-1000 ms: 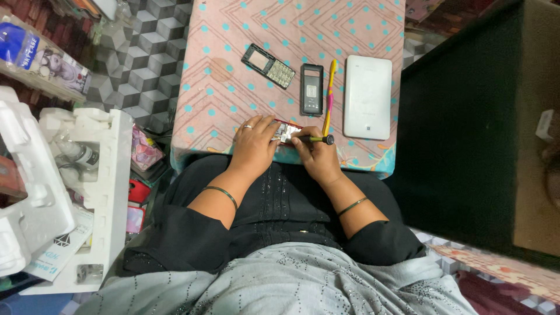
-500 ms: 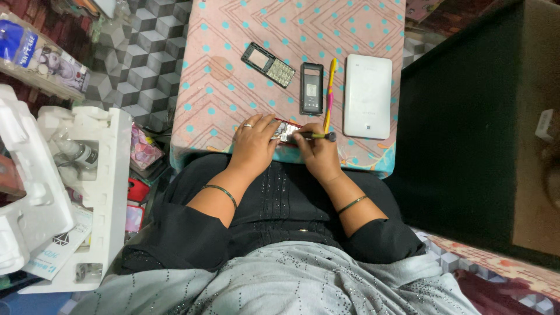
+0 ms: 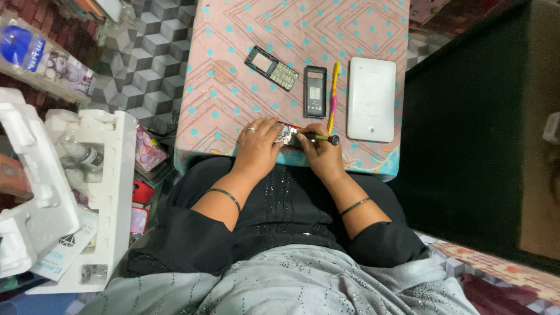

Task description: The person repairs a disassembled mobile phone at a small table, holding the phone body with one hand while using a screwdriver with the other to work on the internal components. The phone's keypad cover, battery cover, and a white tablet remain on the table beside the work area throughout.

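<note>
Dotted tablecloth (image 3: 233,87), keypad frame (image 3: 271,60), white box (image 3: 371,99), toothbrush (image 3: 333,96)

"What lay on the pink cloth (image 3: 233,99) with the blue dots?"

"A phone front with a keypad (image 3: 271,60) lay tilted near the middle. Just to its right was a black phone back (image 3: 315,91). A yellow and pink toothbrush (image 3: 333,96) lay next to that. A white flat box (image 3: 371,98) sat by the right edge."

"And off the cloth?"

"White foam packing (image 3: 111,192) stood on the left side, with a small bottle (image 3: 87,156) tucked in it. A clear packet with a blue thing inside (image 3: 44,61) lay in the top left corner. The floor (image 3: 146,52) had grey cube shapes."
</note>
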Available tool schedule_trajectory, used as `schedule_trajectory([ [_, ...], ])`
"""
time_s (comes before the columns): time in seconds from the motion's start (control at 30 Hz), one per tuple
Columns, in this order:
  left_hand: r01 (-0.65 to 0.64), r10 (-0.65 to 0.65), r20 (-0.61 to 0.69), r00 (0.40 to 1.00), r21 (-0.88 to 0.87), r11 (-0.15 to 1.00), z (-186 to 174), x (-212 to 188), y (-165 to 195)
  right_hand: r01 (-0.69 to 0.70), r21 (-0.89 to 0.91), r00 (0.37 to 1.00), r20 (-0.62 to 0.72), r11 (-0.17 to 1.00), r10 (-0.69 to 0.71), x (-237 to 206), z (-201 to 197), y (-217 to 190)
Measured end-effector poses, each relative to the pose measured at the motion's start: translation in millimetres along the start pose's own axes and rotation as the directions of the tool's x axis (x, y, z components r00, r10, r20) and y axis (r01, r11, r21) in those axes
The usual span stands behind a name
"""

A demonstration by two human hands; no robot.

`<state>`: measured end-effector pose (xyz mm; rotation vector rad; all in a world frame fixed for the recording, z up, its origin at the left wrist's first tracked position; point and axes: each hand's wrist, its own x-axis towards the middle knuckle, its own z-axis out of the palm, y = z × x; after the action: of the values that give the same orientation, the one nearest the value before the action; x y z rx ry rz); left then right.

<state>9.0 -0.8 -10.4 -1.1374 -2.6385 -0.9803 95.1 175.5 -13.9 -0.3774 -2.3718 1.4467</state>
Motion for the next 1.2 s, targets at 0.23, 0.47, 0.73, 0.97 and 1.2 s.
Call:
schedule_trajectory([
  [0.23,0.0,0.0,-0.005,1.0,-0.019,1.0,0,1,-3,-0.063,0.653,0.972,-0.131,0.755,0.195,14,-20,21],
  [0.47,-0.004,0.004,-0.006,1.0,-0.016,1.0,-1,1,-4,-0.184,0.636,0.935,-0.122,0.749,0.333,10,-53,27],
  [0.73,-0.012,0.012,0.004,1.0,-0.004,1.0,-3,2,-5,-0.09,0.124,0.996,0.011,0.988,0.09,-8,-16,11],
  [0.97,-0.005,0.005,-0.003,1.0,-0.003,1.0,-1,2,-5,0.012,0.111,0.998,0.063,0.994,-0.02,-6,-16,-1],
  [1.2,-0.012,0.012,-0.012,1.0,-0.004,1.0,-2,2,-5,0.062,-0.046,0.996,0.066,0.997,-0.059,-6,-17,-7],
])
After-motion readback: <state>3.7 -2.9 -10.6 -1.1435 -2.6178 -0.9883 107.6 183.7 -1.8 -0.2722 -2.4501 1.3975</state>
